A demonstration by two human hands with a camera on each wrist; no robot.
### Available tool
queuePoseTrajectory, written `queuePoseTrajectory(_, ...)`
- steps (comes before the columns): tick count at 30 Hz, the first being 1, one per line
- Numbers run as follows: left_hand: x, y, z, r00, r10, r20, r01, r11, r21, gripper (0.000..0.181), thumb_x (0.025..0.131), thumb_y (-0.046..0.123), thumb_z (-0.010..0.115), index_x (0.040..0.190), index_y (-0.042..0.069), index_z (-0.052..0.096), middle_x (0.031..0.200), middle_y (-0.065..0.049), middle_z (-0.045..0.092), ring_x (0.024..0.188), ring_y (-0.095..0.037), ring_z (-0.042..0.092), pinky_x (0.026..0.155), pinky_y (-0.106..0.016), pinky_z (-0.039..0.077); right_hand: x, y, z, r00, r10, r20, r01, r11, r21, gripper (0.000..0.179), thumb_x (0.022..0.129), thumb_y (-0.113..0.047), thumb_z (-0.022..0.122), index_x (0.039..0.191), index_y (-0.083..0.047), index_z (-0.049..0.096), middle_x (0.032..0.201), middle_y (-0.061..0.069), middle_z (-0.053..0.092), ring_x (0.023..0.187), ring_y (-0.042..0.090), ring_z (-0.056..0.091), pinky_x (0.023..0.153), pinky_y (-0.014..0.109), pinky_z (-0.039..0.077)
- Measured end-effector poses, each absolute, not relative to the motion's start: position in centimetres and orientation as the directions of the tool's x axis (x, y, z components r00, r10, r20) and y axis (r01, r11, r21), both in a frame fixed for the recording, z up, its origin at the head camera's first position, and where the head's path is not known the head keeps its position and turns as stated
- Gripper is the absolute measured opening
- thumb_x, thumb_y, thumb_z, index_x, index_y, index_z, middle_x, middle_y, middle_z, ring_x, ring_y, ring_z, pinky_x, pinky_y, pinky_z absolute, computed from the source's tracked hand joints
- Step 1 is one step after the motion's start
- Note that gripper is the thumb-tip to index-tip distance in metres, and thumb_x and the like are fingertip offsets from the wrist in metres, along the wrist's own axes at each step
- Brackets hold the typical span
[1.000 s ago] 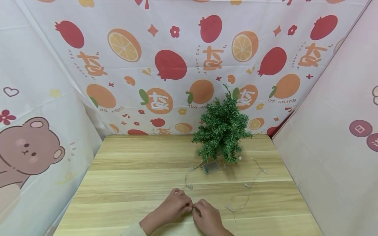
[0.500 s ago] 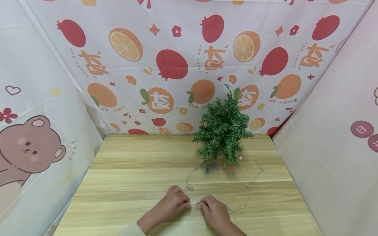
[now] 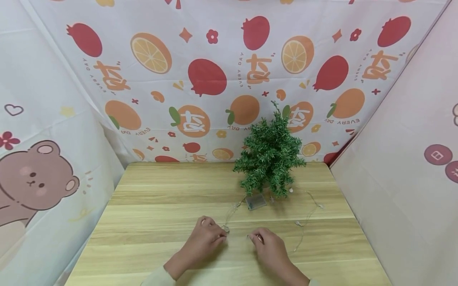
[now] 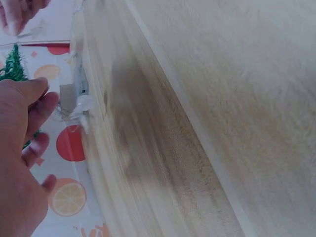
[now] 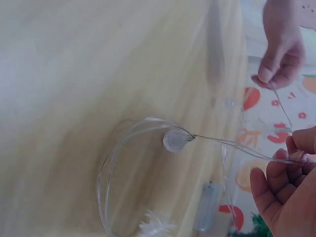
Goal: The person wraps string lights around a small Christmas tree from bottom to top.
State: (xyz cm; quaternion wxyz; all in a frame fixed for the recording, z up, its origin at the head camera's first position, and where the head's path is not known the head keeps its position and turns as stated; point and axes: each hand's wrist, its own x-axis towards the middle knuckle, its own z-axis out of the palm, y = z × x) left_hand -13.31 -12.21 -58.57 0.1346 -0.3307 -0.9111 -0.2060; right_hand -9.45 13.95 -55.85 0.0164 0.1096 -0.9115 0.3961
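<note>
A string of fairy lights with thin clear wire and small pendants runs between my hands. My left hand [image 3: 206, 235] pinches the wire between thumb and index finger, above the table in front of the tree. To its right, my right hand [image 3: 267, 244] pinches another stretch of the same wire. In the right wrist view a doubled loop hangs from the right fingers [image 5: 279, 173], with a round clear pendant [image 5: 175, 140] and a snowflake pendant [image 5: 157, 224] along it. One end of the string leads to a battery box [image 3: 255, 202] by the tree.
A small green artificial tree [image 3: 270, 155] stands at the back right of the wooden table [image 3: 150, 198]. More fairy-light wire lies curved along the right, with a pendant [image 3: 298, 223] on it. Printed cloth [image 3: 207, 79] hangs behind and at both sides.
My hands have drawn apart and moved slightly toward the tree, the right one going rightward. The wire between them has lengthened, and the nearer right-hand stretch has left its place on the table.
</note>
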Motion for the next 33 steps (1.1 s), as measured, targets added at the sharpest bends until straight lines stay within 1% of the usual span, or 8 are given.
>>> queuePoseTrajectory(4, -13.8, -12.4, -58.5, -0.734, 0.52, 0.438, 0.657, 0.707, 0.261, 0.004, 0.088, 0.026, 0.078, 0.088, 0.023, 0.077, 0.087, 0.014, 0.074, 0.09, -0.013, 0.055, 0.098, -0.05, 0.039, -10.0, 14.7, -54.9, -0.988, -0.154, 0.024, -0.113, 0.604, -0.789, 0.017, 0.101, -0.029, 0.062, 0.098, -0.015, 0.071, 0.072, -0.008, 0.055, 0.058, 0.001, 0.047, 0.052, 0.02, 0.044)
queuePoseTrajectory(11, -14.3, -12.9, -58.5, -0.712, 0.471, 0.52, 0.658, 0.706, 0.262, 0.008, 0.082, 0.018, 0.081, 0.084, 0.019, 0.074, 0.085, 0.009, 0.074, 0.091, -0.02, 0.057, 0.093, -0.05, 0.042, -10.6, 16.3, -53.5, -0.982, -0.122, -0.146, 0.081, 0.426, -0.901, 0.026, 0.099, -0.038, 0.065, 0.098, -0.013, 0.071, 0.073, -0.002, 0.051, 0.062, 0.007, 0.045, 0.056, 0.022, 0.041)
queuePoseTrajectory(15, -14.6, -13.1, -58.8, -0.702, 0.436, 0.563, 0.648, 0.718, 0.252, 0.01, 0.081, 0.017, 0.082, 0.086, 0.019, 0.073, 0.087, 0.008, 0.075, 0.092, -0.023, 0.06, 0.088, -0.047, 0.044, -10.9, 17.1, -53.0, -0.979, -0.121, -0.165, 0.108, 0.378, -0.92, 0.03, 0.097, -0.038, 0.068, 0.095, -0.009, 0.069, 0.075, -0.001, 0.051, 0.062, 0.008, 0.044, 0.056, 0.022, 0.04)
queuePoseTrajectory(19, -15.2, -13.1, -59.2, -0.678, 0.404, 0.614, 0.641, 0.734, 0.226, 0.007, 0.084, 0.018, 0.079, 0.087, 0.019, 0.073, 0.089, 0.008, 0.075, 0.091, -0.023, 0.061, 0.086, -0.047, 0.045, -11.0, 18.0, -52.2, -0.972, -0.134, -0.191, 0.138, 0.333, -0.933, 0.036, 0.096, -0.038, 0.069, 0.101, -0.003, 0.07, 0.075, 0.0, 0.052, 0.06, 0.008, 0.042, 0.055, 0.022, 0.04)
queuePoseTrajectory(22, -16.1, -13.0, -59.2, -0.66, 0.358, 0.66, 0.621, 0.755, 0.212, 0.008, 0.084, 0.017, 0.08, 0.088, 0.018, 0.073, 0.088, 0.007, 0.075, 0.087, -0.022, 0.06, 0.084, -0.047, 0.046, -11.2, 18.5, -51.9, -0.969, -0.155, -0.192, 0.134, 0.322, -0.937, 0.034, 0.096, -0.039, 0.068, 0.103, -0.005, 0.071, 0.078, 0.002, 0.054, 0.063, 0.009, 0.044, 0.057, 0.023, 0.042)
queuePoseTrajectory(24, -16.8, -13.0, -58.9, -0.657, 0.309, 0.688, 0.592, 0.776, 0.217, 0.013, 0.08, 0.014, 0.083, 0.088, 0.018, 0.073, 0.086, 0.005, 0.076, 0.084, -0.022, 0.06, 0.082, -0.046, 0.046, -11.3, 18.7, -51.8, -0.967, -0.179, -0.179, 0.114, 0.322, -0.94, 0.033, 0.097, -0.04, 0.067, 0.103, -0.007, 0.071, 0.08, 0.002, 0.055, 0.066, 0.009, 0.046, 0.06, 0.024, 0.043)
queuePoseTrajectory(28, -18.1, -12.9, -58.3, -0.674, 0.207, 0.709, 0.532, 0.802, 0.271, 0.013, 0.079, 0.013, 0.083, 0.087, 0.017, 0.074, 0.087, 0.002, 0.076, 0.082, -0.022, 0.061, 0.079, -0.044, 0.044, -11.3, 19.0, -51.3, -0.963, -0.219, -0.155, 0.077, 0.329, -0.941, 0.029, 0.098, -0.036, 0.066, 0.105, -0.008, 0.071, 0.082, 0.003, 0.056, 0.069, 0.01, 0.047, 0.062, 0.025, 0.045)
queuePoseTrajectory(33, -19.0, -12.5, -57.8, -0.699, 0.159, 0.697, 0.499, 0.807, 0.317, 0.011, 0.081, 0.013, 0.082, 0.087, 0.017, 0.074, 0.09, 0.002, 0.077, 0.083, -0.021, 0.062, 0.079, -0.042, 0.045, -11.2, 19.5, -50.4, -0.967, -0.195, -0.165, 0.09, 0.344, -0.935, 0.027, 0.098, -0.035, 0.067, 0.105, -0.01, 0.072, 0.079, 0.003, 0.057, 0.067, 0.009, 0.05, 0.06, 0.023, 0.046)
